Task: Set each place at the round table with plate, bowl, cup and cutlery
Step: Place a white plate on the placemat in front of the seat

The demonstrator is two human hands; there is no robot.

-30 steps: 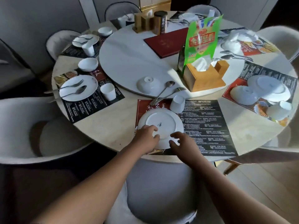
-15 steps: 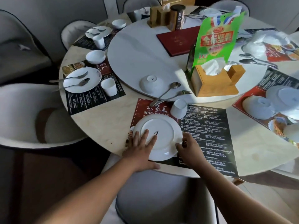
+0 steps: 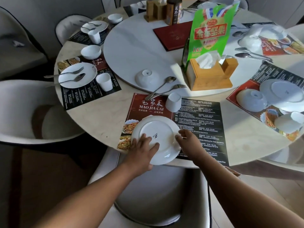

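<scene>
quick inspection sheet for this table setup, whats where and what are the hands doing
surface: round table with white turntable; near placemat under the plate.
job's things: plate, cup and bowl upside down; spoon and fork lie across the turntable's edge; neighbouring plate carries cutlery beside upright cup and upright bowl.
clutter: tissue box, green snack bag, red menu, wooden holder.
hands: left hand lies flat on the plate, fingers spread; right hand pinches its right rim.
cables: nothing seen.
surroundings: padded chairs, grey wall.
</scene>
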